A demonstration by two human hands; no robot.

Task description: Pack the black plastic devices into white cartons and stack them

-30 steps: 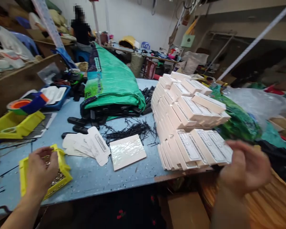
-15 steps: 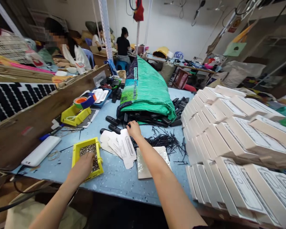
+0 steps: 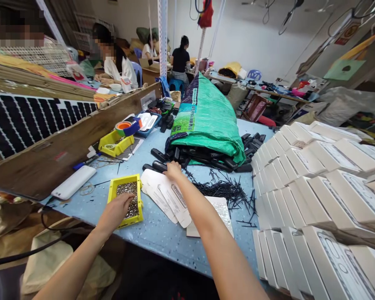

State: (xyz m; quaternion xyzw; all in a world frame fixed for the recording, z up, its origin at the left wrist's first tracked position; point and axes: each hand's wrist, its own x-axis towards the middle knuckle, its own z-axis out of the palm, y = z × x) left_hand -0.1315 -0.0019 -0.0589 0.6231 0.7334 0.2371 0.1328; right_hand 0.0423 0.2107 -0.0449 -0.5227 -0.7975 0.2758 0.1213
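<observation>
My left hand (image 3: 117, 210) reaches into a yellow bin (image 3: 140, 195) of small shiny metal parts (image 3: 127, 188). Its fingers are pinched together at the heap, and what lies between them is too small to make out. My right hand (image 3: 174, 171) is closed at the end of a black plastic piece (image 3: 159, 166) lying near the sack's mouth. Just below that hand, white printed cardboard sleeves (image 3: 167, 193) lie fanned out. Under my right forearm is a flat carton (image 3: 220, 210), partly hidden. A heap of thin black sticks (image 3: 226, 189) lies right of the forearm.
A green woven sack (image 3: 211, 121) spills black pieces at the back. Stacked white boxes (image 3: 300, 200) wall off the right side. On the left are a wooden board (image 3: 71, 143), a white power bank-like block (image 3: 73, 182) and a second yellow bin (image 3: 117, 146) with tape. Several people sit beyond.
The view has swung left, so the scene sits further right. My right hand has shifted slightly onto the black piece. My left hand has drawn back a little within the bin, fingers now pinched.
</observation>
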